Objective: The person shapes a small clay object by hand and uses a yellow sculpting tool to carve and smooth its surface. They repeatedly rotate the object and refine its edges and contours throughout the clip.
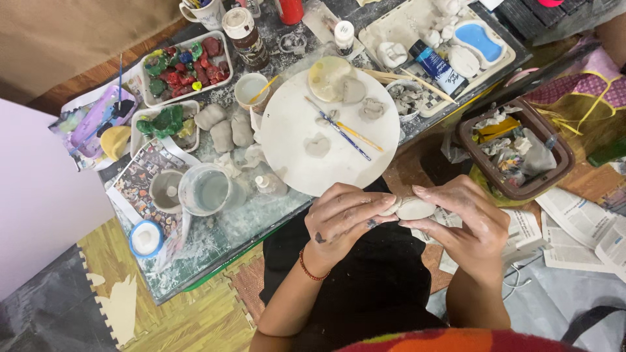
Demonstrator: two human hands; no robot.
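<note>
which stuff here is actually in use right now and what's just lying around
In use: left hand and right hand, both pinching a flat clay piece.

Lying about: round white board, brushes, blue paint tube, tray of coloured pieces, brown basket.

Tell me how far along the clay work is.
Done, by the look: a few small shaped clay bits lie on the round board, and painted pieces fill a tray. In hand: both hands, left and right, pinch a flat clay piece. Left: three grey lumps sit unshaped.
</note>
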